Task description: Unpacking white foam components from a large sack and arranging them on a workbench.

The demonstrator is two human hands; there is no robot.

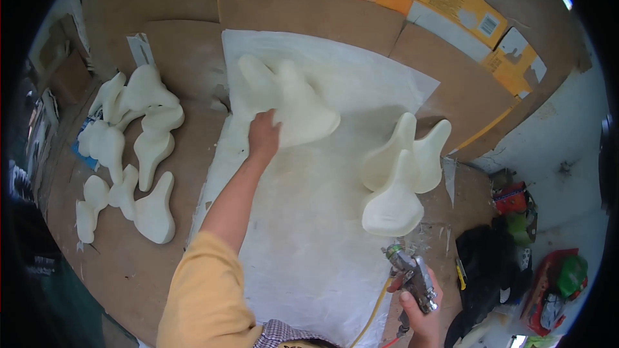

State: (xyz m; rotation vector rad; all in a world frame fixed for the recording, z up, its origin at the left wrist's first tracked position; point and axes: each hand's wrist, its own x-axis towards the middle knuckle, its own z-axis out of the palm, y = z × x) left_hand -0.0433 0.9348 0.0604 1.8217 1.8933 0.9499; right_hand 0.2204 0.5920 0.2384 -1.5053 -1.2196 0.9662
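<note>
My left hand (264, 134) reaches forward, its fingers curled at the near left edge of a cream-coloured, saddle-shaped foam pad (306, 113). Against that pad lies another pale foam pad (258, 80); where the two meet is blurred. My right hand (425, 303), low at the right, is closed round a metal spray gun (412, 276). A thin yellow hose (373, 314) runs down beside the gun. Just beyond the gun, several foam pads (393, 209) of the same shape rest close together on the white sheet (296, 238).
At the left, several more foam pads (155, 212) lie on brown board (122, 264). Cardboard with yellow printed strips (458, 9) stands along the back. On the right are a black cloth or bag (483, 264), a yellow cutter (461, 274) and a red container (545, 293).
</note>
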